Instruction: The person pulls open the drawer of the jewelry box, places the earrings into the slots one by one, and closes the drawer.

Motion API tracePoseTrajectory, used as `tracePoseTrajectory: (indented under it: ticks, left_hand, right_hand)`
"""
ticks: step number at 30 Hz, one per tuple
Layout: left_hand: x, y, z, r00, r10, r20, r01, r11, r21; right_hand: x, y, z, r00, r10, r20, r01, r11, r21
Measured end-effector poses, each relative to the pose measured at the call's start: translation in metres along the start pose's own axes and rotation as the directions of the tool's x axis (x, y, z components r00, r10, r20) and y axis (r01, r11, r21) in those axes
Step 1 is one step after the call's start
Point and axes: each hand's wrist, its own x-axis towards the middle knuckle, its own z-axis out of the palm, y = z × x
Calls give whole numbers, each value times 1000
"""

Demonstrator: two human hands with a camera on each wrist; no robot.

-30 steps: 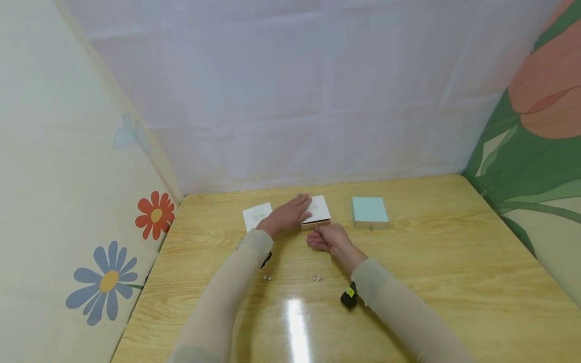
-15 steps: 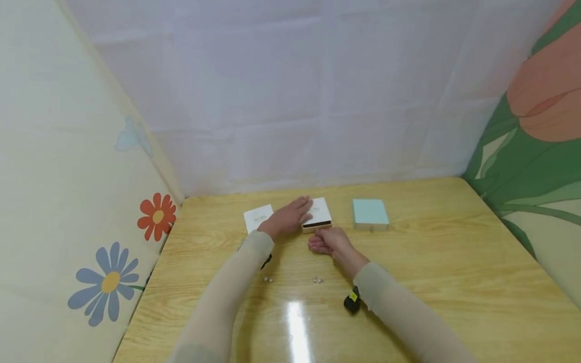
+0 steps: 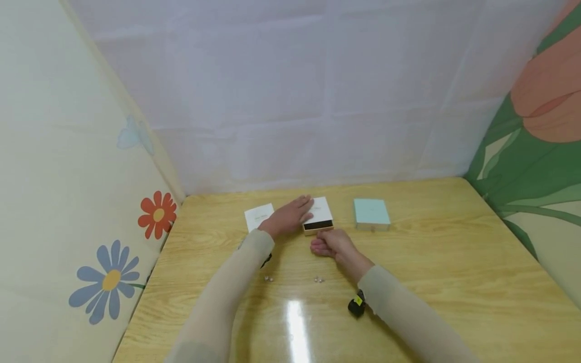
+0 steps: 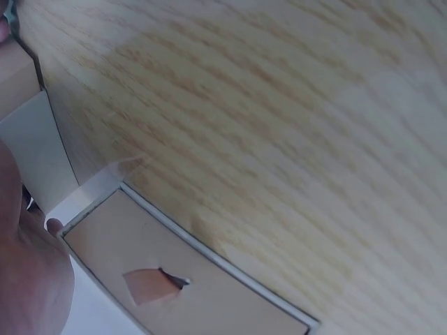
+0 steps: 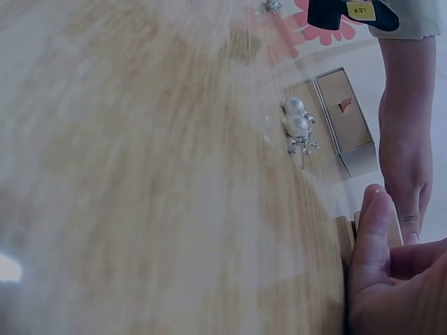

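Observation:
A white drawer box (image 3: 323, 205) sits near the back of the table, its drawer (image 3: 312, 232) partly slid out toward me and dark inside. My left hand (image 3: 287, 217) rests across the top of this box with fingers straight. At the drawer's front, my right hand (image 3: 335, 244) has its thumb and fingers closed on the front edge; the pinched part is hidden behind the fingers. In the right wrist view the thumb (image 5: 374, 227) lies right against the drawer front.
Another white box (image 3: 257, 216) stands left, a ribbon tab (image 4: 150, 285) on its front. A mint-green box (image 3: 371, 210) stands right. Two small groups of pearl earrings, one left (image 3: 269, 279) and one right (image 3: 319, 280), lie nearer me. A white cloth (image 3: 254, 101) hangs behind.
The middle box's drawer has slid farther out toward me, its dark opening widening. My right hand has drawn back slightly with it, while my left hand has stayed on the box.

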Motion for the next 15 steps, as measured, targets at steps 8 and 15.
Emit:
tracePoseTrajectory:
  ticks: [8,15]
  left_hand:
    - [3,-2,0,1000,0,-9,0,1000,30]
    - [3,-1,2,1000,9,-10,-9,1000,2]
  right_hand:
    - [-8,-1,-2,1000,25,-2,-25,999,-27]
    - [-13,4,-5,1000,6,20,-5,1000,-19]
